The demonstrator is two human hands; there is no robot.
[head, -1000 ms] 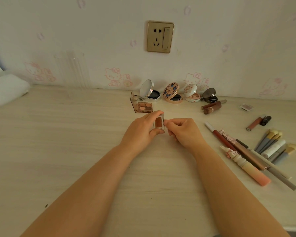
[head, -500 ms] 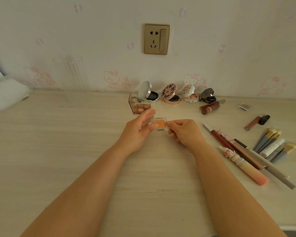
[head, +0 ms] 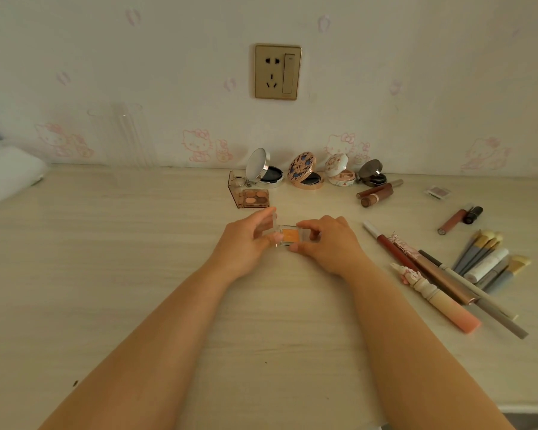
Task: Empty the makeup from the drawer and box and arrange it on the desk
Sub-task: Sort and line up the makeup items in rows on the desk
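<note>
At desk [head: 137,274] centre, my left hand [head: 246,240] pinches the raised clear lid of a small orange eyeshadow case [head: 289,236], my right hand [head: 326,240] pinches its base; case open, low over the desk. Just behind it: open brown palette [head: 252,197]. Four open compacts [head: 305,175] line the wall. Pencils and brushes [head: 479,259] lie right.

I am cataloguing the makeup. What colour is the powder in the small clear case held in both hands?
Orange, in the small clear case; only the head view shows it.
</note>
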